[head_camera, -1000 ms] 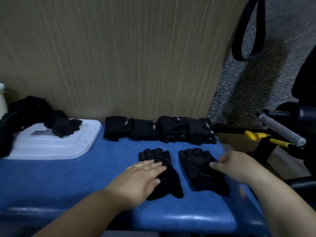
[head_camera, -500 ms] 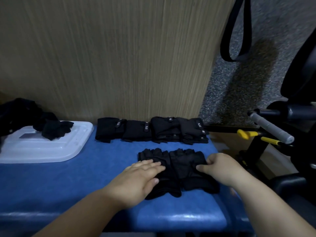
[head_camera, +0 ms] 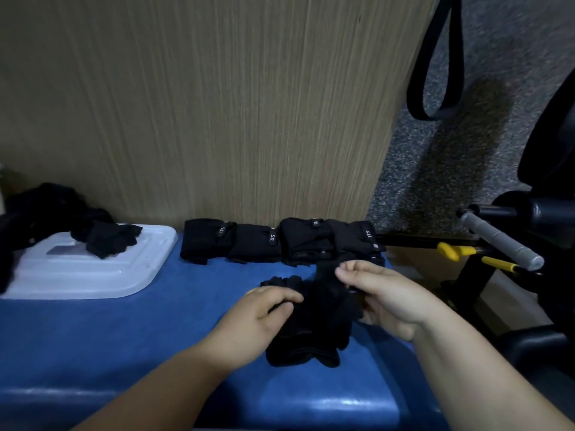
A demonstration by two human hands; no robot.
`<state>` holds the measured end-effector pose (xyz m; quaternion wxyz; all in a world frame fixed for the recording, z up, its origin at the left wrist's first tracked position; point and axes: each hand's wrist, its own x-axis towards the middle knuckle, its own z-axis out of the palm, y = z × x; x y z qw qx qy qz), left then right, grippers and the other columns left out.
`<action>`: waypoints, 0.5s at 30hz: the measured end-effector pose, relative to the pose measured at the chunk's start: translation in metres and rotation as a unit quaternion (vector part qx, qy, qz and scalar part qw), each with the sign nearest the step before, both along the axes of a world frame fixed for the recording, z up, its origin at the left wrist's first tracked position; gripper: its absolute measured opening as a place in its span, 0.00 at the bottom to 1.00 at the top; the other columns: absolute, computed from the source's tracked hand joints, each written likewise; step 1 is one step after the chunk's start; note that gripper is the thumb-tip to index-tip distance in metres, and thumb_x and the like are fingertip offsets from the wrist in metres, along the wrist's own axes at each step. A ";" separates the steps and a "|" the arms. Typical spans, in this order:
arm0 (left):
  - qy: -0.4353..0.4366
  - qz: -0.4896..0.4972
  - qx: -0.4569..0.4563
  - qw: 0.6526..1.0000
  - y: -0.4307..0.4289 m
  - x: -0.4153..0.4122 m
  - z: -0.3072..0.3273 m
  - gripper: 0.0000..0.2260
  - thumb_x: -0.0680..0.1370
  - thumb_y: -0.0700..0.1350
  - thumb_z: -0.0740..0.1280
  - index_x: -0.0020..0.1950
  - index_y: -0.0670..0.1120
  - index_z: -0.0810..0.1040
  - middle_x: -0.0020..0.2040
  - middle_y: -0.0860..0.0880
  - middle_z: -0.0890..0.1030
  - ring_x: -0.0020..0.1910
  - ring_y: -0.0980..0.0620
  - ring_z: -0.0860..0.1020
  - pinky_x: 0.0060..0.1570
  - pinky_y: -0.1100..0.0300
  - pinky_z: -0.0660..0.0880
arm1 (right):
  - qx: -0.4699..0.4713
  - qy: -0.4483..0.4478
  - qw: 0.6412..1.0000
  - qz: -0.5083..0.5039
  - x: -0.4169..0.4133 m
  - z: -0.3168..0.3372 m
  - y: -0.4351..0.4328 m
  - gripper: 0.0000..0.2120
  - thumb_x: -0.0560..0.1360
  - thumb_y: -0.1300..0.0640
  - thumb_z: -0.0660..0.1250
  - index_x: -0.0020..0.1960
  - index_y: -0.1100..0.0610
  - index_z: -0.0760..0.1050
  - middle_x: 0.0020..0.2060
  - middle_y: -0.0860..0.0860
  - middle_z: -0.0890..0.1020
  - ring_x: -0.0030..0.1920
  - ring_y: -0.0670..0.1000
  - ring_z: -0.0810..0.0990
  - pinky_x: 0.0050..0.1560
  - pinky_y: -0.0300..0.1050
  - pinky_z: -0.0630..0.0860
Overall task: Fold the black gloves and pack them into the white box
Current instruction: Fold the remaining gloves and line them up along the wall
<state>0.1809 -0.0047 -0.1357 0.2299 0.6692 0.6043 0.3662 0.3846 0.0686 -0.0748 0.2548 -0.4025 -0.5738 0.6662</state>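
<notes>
Two black fingerless gloves (head_camera: 314, 325) lie overlapped in the middle of the blue bench (head_camera: 109, 337). My left hand (head_camera: 258, 318) rests on their left side with curled fingers gripping the fabric. My right hand (head_camera: 382, 293) pinches the right glove and has lifted its edge over the left one. A row of folded black gloves (head_camera: 280, 242) sits along the wooden panel behind. A white box lid (head_camera: 93, 272) lies at the left with a loose black glove (head_camera: 109, 239) on it.
A heap of black gloves (head_camera: 37, 213) lies at the far left. A wooden panel (head_camera: 217, 104) stands behind the bench. To the right are a grey-handled bar (head_camera: 501, 245), yellow-handled parts (head_camera: 457, 251), a hanging black strap (head_camera: 435, 57) and speckled floor.
The two gloves lay apart side by side; my right hand slid the right one leftward and now lifts it onto the left glove. My left hand's fingers curled onto the fabric.
</notes>
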 end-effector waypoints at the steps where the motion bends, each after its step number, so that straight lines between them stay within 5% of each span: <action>1: -0.047 0.014 -0.009 0.999 -0.001 0.001 0.004 0.10 0.81 0.46 0.60 0.55 0.57 0.79 0.55 0.62 0.79 0.59 0.66 0.72 0.62 0.69 0.66 | 0.003 0.002 1.000 0.017 -0.005 0.000 -0.003 0.09 0.66 0.49 0.70 0.42 0.50 0.74 0.37 0.47 0.76 0.34 0.45 0.73 0.32 0.36 0.66; 3: -0.150 0.028 -0.028 0.988 -0.003 0.003 0.011 0.11 0.82 0.46 0.59 0.47 0.51 0.81 0.47 0.57 0.82 0.52 0.61 0.77 0.55 0.65 0.71 | 0.006 0.003 0.999 0.033 -0.013 -0.003 -0.006 0.13 0.66 0.50 0.70 0.48 0.52 0.75 0.42 0.49 0.79 0.35 0.45 0.76 0.31 0.35 0.68; 6: -0.180 0.078 -0.049 0.979 -0.006 0.003 0.018 0.18 0.82 0.51 0.57 0.35 0.48 0.75 0.32 0.59 0.79 0.37 0.63 0.75 0.43 0.66 0.71 | 0.048 -0.036 0.998 0.020 -0.024 -0.009 -0.009 0.06 0.74 0.58 0.68 0.51 0.54 0.76 0.45 0.50 0.80 0.35 0.43 0.77 0.32 0.34 0.69; 10: -0.118 0.117 -0.078 0.983 -0.003 -0.002 0.014 0.28 0.71 0.68 0.60 0.42 0.43 0.79 0.40 0.45 0.82 0.40 0.52 0.80 0.49 0.48 0.74 | 0.161 -0.147 0.974 -0.062 -0.021 -0.018 -0.001 0.03 0.75 0.58 0.70 0.47 0.54 0.77 0.39 0.49 0.80 0.35 0.45 0.75 0.31 0.34 0.70; 15: -0.113 0.157 -0.086 0.977 0.001 -0.001 0.013 0.11 0.75 0.53 0.69 0.55 0.52 0.74 0.29 0.55 0.77 0.29 0.63 0.75 0.31 0.69 0.69 | 0.169 -0.293 0.940 -0.046 -0.017 -0.023 0.000 0.14 0.73 0.45 0.70 0.50 0.55 0.74 0.34 0.50 0.81 0.28 0.47 0.76 0.29 0.35 0.69</action>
